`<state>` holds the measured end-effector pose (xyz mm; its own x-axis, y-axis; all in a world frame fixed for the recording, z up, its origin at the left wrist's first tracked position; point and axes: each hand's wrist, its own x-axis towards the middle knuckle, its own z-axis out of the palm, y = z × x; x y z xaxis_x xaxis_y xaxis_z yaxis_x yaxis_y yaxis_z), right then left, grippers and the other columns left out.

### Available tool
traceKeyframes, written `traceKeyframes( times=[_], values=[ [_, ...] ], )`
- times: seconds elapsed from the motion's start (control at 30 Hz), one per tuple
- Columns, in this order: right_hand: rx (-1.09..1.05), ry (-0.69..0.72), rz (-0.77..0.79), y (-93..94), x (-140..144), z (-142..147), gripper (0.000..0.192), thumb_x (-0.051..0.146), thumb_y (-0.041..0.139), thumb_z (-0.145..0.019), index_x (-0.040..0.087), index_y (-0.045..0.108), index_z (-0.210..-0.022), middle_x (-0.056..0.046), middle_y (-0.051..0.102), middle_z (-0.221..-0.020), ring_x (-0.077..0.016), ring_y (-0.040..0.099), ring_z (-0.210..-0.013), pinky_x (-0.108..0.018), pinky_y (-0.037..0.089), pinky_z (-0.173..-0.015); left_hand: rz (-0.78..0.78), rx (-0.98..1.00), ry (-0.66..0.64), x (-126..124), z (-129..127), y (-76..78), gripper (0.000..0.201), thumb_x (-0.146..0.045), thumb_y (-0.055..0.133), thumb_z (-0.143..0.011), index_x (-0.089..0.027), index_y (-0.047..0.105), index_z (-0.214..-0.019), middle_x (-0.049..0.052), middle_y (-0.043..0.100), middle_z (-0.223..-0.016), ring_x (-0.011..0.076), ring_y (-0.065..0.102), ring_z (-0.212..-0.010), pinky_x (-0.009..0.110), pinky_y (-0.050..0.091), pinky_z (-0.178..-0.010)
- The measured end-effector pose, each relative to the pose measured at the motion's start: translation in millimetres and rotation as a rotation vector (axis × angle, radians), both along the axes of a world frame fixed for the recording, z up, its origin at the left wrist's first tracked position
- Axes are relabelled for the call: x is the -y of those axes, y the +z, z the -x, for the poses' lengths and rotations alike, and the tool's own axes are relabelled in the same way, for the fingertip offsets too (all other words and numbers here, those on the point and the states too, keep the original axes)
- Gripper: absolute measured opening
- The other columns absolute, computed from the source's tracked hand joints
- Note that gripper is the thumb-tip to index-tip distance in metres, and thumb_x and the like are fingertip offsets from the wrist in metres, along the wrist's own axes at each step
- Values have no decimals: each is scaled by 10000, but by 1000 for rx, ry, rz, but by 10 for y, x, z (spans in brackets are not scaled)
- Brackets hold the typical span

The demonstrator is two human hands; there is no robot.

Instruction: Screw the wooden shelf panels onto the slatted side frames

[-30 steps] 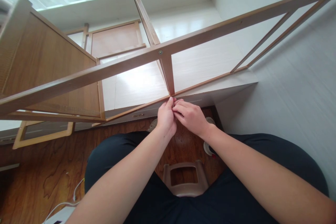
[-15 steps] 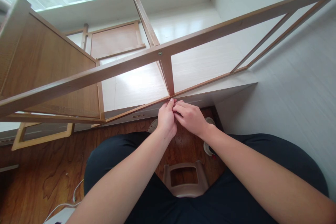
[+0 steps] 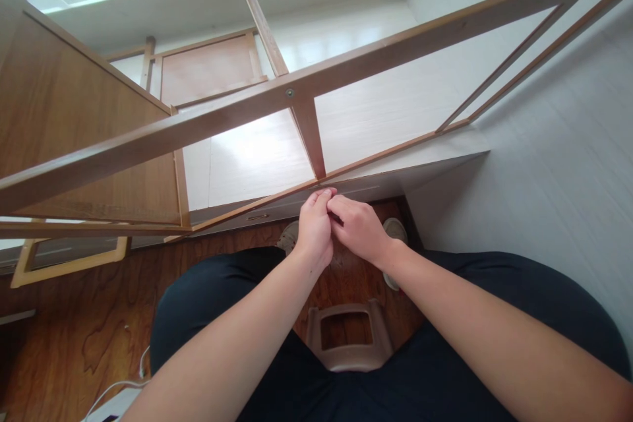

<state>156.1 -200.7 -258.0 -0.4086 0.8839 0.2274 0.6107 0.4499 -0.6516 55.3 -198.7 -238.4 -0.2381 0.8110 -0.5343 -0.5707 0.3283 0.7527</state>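
Hands (image 3: 315, 227) together near wooden frame (image 3: 346, 68)

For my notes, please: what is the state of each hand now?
Left hand: closed, meeting the right; whether holding something cannot be told.
Right hand: closed; anything held is hidden.

The long brown wooden frame (image 3: 420, 43) bars the way ahead of the bare left hand (image 3: 315, 224) and bare right hand (image 3: 361, 227), its thin lower rail (image 3: 395, 150) just beyond their fingers. A hand could pass either side of the brown wooden upright (image 3: 310, 132), though a broad brown wooden panel (image 3: 84, 112) blocks the left opening's far end. A smooth whitish wall (image 3: 554, 178) bounds the right; dark-trousered legs (image 3: 210, 297) flank the hands below.
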Motion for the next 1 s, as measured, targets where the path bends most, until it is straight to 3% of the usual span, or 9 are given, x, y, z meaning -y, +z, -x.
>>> traceKeyframes(
  times=[0.4, 0.7, 1.0],
  values=[
    [118, 18, 251, -7, 128, 131, 98, 127, 567, -879, 219, 596, -861, -36, 732, -838, -211, 657, -689, -295, 362, -576, 277, 19, 38, 131, 38, -77, 120, -221, 642, -814, -159, 712, -739, 7, 667, -736, 119, 592, -676, 241, 457, -671],
    [-4, 71, 45, 47, -169, 45, 125, 144, 556, -950, 205, 655, -902, -50, 729, -896, -197, 680, -818, -286, 493, -763, 52, 141, 4, -96, 88, 91, 107, -207, 686, -813, -111, 733, -813, 41, 691, -772, 122, 626, -738, 227, 499, -744],
    [-20, 98, -84, 36, -78, -30, 188, 200, 499, -1016, 205, 680, -965, -72, 746, -979, -204, 691, -913, -304, 518, -850, 5, 132, 21, -31, 92, 43, 151, -270, 750, -811, -129, 705, -780, 35, 686, -755, 125, 631, -719, 236, 497, -722]
  ],
)
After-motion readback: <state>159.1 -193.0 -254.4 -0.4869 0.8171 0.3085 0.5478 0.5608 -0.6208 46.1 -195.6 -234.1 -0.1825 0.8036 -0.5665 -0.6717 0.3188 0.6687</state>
